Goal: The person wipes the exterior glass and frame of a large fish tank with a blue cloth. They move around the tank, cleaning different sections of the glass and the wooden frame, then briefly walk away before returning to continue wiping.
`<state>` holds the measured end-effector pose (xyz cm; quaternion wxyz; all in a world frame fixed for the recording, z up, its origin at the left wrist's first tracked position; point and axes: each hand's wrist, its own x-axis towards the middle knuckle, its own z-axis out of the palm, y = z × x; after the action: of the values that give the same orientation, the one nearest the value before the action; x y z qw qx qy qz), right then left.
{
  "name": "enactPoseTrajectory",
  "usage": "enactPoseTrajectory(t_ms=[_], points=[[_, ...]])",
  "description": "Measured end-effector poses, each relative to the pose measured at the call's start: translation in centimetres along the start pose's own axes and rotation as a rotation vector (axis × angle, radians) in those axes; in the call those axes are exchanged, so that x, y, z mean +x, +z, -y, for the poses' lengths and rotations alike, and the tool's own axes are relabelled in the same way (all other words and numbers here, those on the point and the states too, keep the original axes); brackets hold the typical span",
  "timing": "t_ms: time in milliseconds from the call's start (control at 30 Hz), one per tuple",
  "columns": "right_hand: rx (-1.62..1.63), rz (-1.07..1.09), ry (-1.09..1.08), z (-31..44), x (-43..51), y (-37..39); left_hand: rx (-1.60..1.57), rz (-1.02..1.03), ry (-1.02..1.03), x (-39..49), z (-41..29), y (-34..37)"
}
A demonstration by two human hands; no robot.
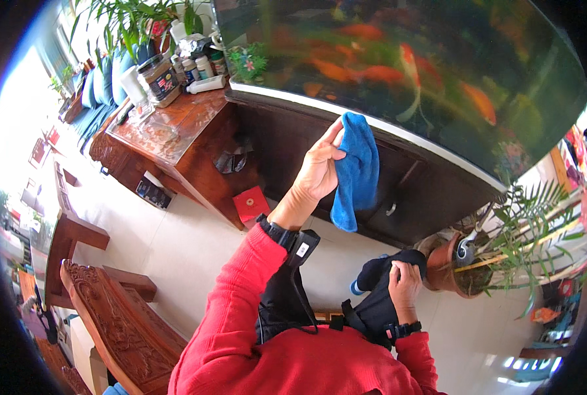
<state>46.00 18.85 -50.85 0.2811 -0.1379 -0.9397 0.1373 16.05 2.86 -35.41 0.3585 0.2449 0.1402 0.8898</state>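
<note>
My left hand (318, 170) pinches a blue cloth (355, 170) between thumb and fingers. The cloth hangs down in front of a dark cabinet (293, 128), its top end by the white lower rim (293, 100) of a fish tank (293, 59). Orange and white fish show behind the glass, several of them blurred. Lower right, my right hand (405, 287) rests on my bent knee in black trousers (372, 301). Its fingers are curled against the fabric, and their tips are partly hidden.
Left of the tank stands a wooden side cabinet (175, 131) with bottles and a lidded plastic jar (159, 81). A red box (252, 204) leans near its base. A potted plant (441, 269) stands right of my knee. A carved wooden chair (121, 326) is at lower left.
</note>
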Motion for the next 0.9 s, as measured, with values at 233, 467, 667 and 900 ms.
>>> enactPoseTrajectory(t_ms=[233,467,667,900], points=[[0.782,-0.058,0.400,1.5,3.7,-1.1,0.093,-0.050,-0.156,-3.0,3.3,5.1],[1.328,0.219,0.257,5.6,7.5,-3.1,0.082,-0.010,-0.411,-5.8,6.2,5.9],[1.411,0.049,0.538,7.9,7.8,-4.7,0.172,-0.047,-0.464,-7.9,6.3,1.9],[1.609,0.087,0.634,9.7,9.5,-7.0,0.605,0.155,-0.811,-13.6,8.5,-1.7]])
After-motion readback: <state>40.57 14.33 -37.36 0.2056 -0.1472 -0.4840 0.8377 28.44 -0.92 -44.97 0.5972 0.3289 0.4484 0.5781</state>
